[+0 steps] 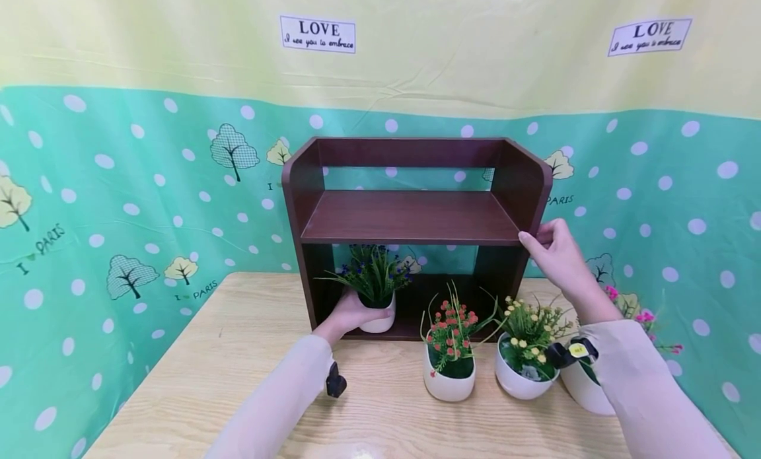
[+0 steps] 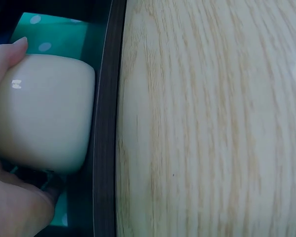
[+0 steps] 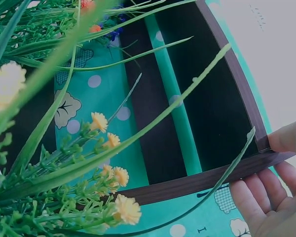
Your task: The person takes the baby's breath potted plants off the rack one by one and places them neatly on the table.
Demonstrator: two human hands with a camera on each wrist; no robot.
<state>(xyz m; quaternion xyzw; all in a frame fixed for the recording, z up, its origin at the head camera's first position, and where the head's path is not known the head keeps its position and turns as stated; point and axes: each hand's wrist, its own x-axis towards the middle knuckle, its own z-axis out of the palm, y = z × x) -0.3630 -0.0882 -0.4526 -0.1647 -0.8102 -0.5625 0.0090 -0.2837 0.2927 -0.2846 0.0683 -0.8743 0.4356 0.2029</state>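
A dark brown two-tier shelf (image 1: 410, 216) stands on the table. In its lower compartment, toward the left side, my left hand (image 1: 349, 312) grips a white pot (image 1: 380, 320) of blue flowers (image 1: 371, 271). The left wrist view shows this smooth pot (image 2: 44, 113) just inside the shelf's front board (image 2: 106, 118), thumb and fingers around it. My right hand (image 1: 559, 257) pinches the shelf's right side panel at middle-board height. From the right wrist view, the thumb (image 3: 286, 138) lies on one side of the panel's edge and the fingers (image 3: 256, 195) on the other.
Before the shelf's right half stand white pots of red flowers (image 1: 450, 380) and yellow flowers (image 1: 523, 380). A pot of pink flowers (image 1: 588, 389) is partly behind my right sleeve. Pale wooden table (image 1: 238, 353) extends left of the shelf; a green dotted cloth (image 1: 178, 201) hangs behind.
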